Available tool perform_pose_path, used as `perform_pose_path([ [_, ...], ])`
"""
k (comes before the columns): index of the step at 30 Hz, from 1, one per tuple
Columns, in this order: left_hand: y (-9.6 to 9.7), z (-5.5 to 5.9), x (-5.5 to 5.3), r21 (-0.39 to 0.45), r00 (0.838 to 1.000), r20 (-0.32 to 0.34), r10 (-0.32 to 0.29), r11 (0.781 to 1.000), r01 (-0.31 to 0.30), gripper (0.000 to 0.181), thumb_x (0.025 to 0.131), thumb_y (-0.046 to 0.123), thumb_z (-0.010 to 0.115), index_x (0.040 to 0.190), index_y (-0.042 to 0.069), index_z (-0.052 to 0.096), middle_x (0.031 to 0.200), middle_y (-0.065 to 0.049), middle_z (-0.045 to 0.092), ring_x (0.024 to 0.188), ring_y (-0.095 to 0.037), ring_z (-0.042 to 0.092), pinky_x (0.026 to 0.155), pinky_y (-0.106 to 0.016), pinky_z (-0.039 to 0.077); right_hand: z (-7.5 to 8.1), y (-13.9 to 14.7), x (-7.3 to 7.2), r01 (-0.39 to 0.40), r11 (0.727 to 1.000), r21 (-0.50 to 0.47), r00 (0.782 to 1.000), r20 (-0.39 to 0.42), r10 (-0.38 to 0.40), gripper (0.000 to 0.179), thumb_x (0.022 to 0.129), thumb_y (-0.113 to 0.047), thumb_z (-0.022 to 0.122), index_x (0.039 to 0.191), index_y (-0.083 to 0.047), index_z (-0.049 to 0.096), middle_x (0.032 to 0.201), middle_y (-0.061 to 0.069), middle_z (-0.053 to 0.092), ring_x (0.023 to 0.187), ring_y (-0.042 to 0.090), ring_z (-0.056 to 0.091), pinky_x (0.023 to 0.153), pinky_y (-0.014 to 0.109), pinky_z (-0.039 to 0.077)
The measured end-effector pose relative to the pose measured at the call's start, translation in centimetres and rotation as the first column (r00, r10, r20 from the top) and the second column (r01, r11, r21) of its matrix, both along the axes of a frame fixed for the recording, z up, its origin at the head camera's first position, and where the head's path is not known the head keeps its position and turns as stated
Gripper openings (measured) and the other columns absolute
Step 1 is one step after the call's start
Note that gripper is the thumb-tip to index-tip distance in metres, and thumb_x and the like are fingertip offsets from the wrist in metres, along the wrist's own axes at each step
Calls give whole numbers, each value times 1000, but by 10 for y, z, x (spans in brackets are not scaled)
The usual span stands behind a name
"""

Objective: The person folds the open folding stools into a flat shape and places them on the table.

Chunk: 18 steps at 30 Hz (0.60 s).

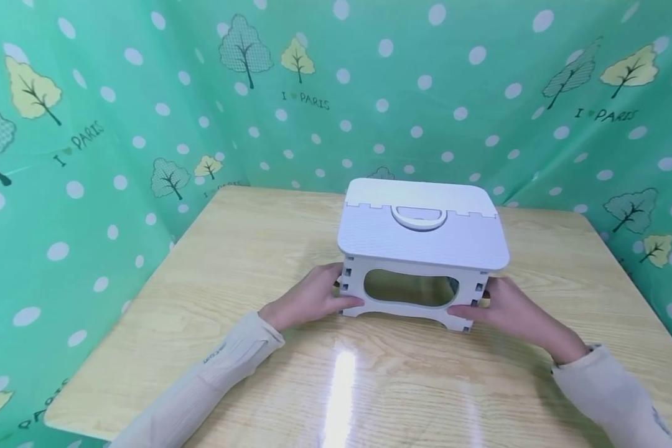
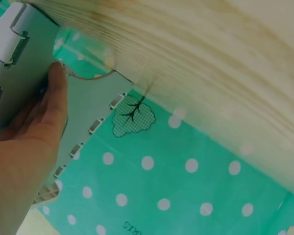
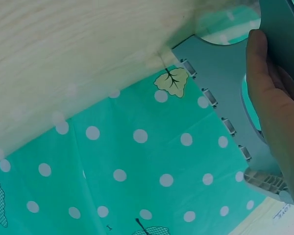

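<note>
Tabletop [image 1: 257, 249] under stool [image 1: 420, 247], handle [image 1: 420, 224] in head view only

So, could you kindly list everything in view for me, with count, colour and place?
stool: one, whitish, standing on the table between the hands
handle: one, white, mid-top of the stool
table: one, light wood-grain, under the stool
patterned cloth: apparently one, green with pale dots, behind and beside the table
printed trees: several, yellow or grey-green, on the cloth
left hand: one, bare, gripping the stool's left side
right hand: one, bare, gripping its right side
sleeves: two, off-white, on the forearms
</note>
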<state>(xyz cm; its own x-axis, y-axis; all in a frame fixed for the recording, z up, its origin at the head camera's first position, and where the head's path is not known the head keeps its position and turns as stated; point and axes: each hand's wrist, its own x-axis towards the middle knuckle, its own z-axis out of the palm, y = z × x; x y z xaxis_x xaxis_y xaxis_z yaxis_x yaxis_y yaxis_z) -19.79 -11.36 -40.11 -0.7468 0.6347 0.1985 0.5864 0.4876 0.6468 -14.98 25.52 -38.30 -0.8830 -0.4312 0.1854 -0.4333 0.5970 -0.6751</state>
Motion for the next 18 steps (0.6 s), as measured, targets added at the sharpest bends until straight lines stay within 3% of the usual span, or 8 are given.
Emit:
perform_pose_path([
  [7, 4, 4, 3, 45, 1000, -17, -1, 999, 2, 44, 86, 39, 79, 117, 13, 62, 100, 9, 68, 84, -9, 66, 67, -22, 55, 0, 2, 10, 83, 996, 35, 996, 12, -83, 60, 85, -31, 81, 134, -12, 51, 108, 5, 72, 94, 7, 66, 76, 29, 56],
  [14, 3, 1, 6, 48, 1000, 13, -15, 999, 14, 48, 87, 33, 79, 126, 13, 58, 106, 6, 71, 85, -2, 66, 69, -22, 56, -7, 0, 13, 126, 992, 24, 991, 32, -126, 56, 86, -32, 80, 130, -8, 56, 106, 2, 73, 96, 9, 66, 79, 29, 56],
  [18, 2, 0, 7, 54, 999, 30, -25, 998, 23, 50, 87, 33, 79, 128, 14, 57, 108, 5, 72, 85, -1, 66, 70, -23, 56, -13, 0, 15, 149, 988, 39, 989, -2, -149, 55, 87, -32, 79, 130, -6, 56, 106, 0, 71, 99, 10, 65, 83, 28, 55],
])
